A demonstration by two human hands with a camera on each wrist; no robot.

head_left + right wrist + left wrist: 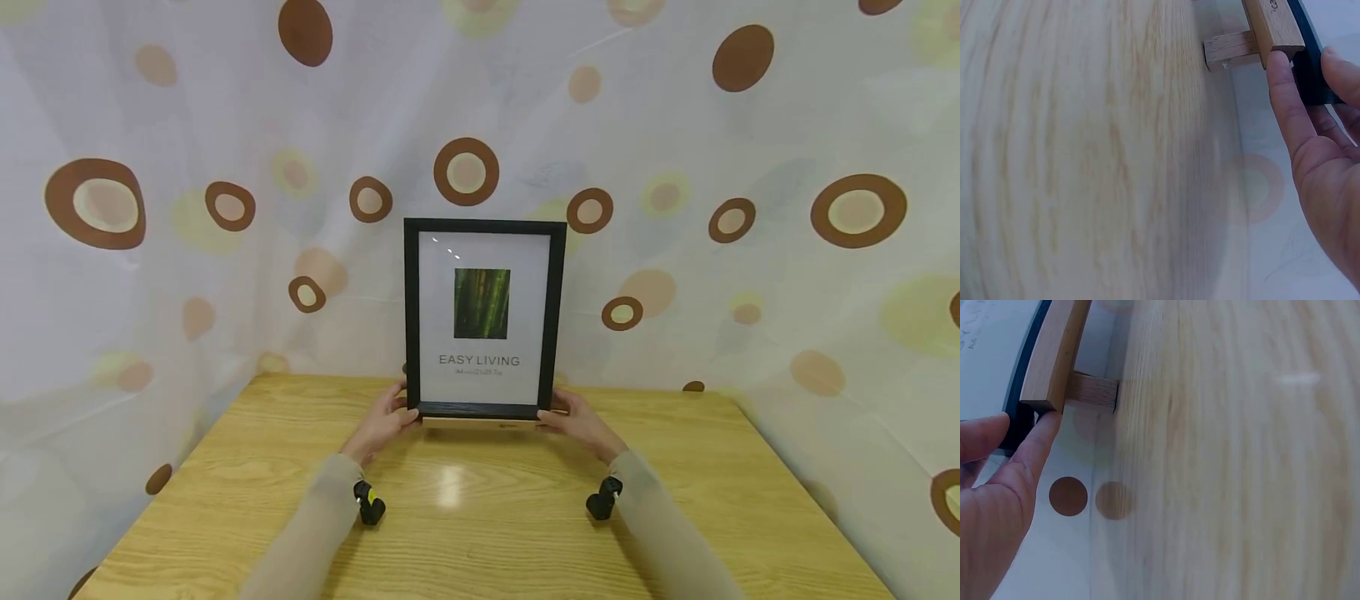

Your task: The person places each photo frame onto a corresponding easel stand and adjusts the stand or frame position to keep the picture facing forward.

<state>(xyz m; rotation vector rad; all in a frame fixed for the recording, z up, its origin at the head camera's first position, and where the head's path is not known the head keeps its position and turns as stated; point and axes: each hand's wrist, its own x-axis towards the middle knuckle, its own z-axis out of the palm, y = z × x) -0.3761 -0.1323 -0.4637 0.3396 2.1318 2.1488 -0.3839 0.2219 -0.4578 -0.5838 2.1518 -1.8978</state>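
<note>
A black-edged picture frame point(483, 325) with a green bamboo print and the words EASY LIVING stands near the back of the table in the head view. Its lower edge sits on the ledge of a wooden stand point(480, 423). With my left hand point(386, 423) I grip the lower left corner, thumb in front and fingers reaching behind. At the lower right corner my right hand point(583, 425) grips the same way. Both wrist views show an index finger point(1041, 437) at the end of the ledge, and a short wooden foot point(1232, 50) under it.
The light wooden table point(450, 533) runs back to a hanging white cloth point(525, 108) with brown and yellow circles, close behind the frame. Black wrist cameras point(369, 503) sit on both sleeves.
</note>
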